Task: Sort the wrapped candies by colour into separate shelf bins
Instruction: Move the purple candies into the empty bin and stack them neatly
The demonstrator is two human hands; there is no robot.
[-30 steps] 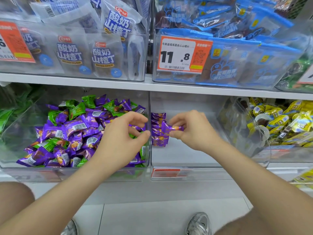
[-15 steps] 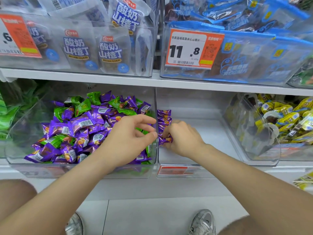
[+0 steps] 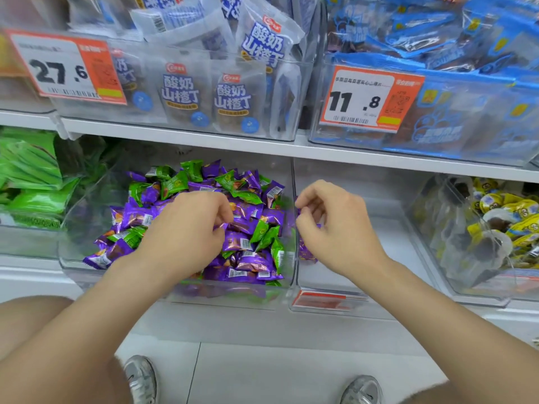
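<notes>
Your left grip (image 3: 186,231) has dropped from its hover onto the pile (image 3: 253,263) in the mixed bin (image 3: 233,297). Your right grip (image 3: 335,228) has come up off the stack (image 3: 306,252) it was pressing half a second ago. The view has also swung left, so a 27.6 tag (image 3: 64,71) now shows on the upper row.

Your left grip lies knuckles-up on the pile with its fingers curled down. Its thumb and forefinger are closed on the corner of one purple candy (image 3: 223,228). Your right grip hovers inside the middle bin (image 3: 388,237), just right of that bin's left wall, with its fingers loosely curled. Purple shows between those fingers, but you cannot tell whether it is a candy in hand or the stack behind.

The mixed bin is clear-walled and holds purple and green candies jumbled together. Purple makes up the greater share, and the green candies (image 3: 175,183) lie scattered on top and down the right side. In the middle bin, the stack of purple candies stands against the left wall.

Further right, a tilted bin (image 3: 437,228) holds yellow candies (image 3: 507,225). At the far left lie green packs (image 3: 29,170). Above the shelf (image 3: 204,141), one bin holds white pouches (image 3: 180,94). The next holds blue packs (image 3: 437,33) behind an 11.8 tag (image 3: 367,100).
</notes>
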